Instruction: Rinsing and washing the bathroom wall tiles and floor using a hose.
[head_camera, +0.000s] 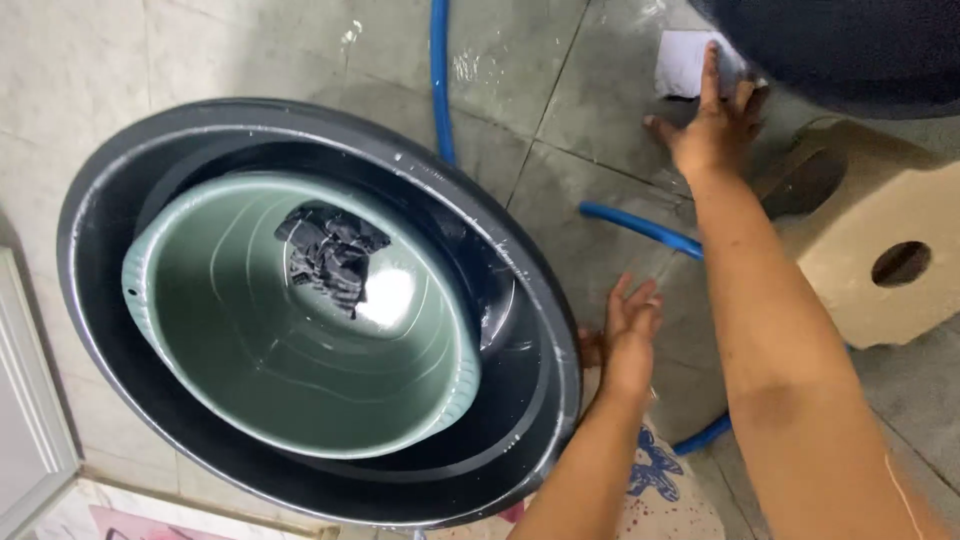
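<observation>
A large black basin (120, 170) stands on the wet tiled floor with a pale green basin (230, 330) tilted inside it. The green basin holds water and a crumpled dark cloth (330, 255). My left hand (630, 335) hovers just right of the black basin's rim, fingers straight and apart, holding nothing. My right hand (712, 125) is stretched far forward. Its fingers are spread and rest on the edge of a small white piece (680, 62) lying on the floor beside a dark round container (850, 45).
A blue hose (440, 90) runs across the tiles and curves under my right arm. A beige plastic stool (900, 250) with round holes stands at the right. A white frame (30, 400) borders the left edge. Patterned fabric (660, 490) lies near my left forearm.
</observation>
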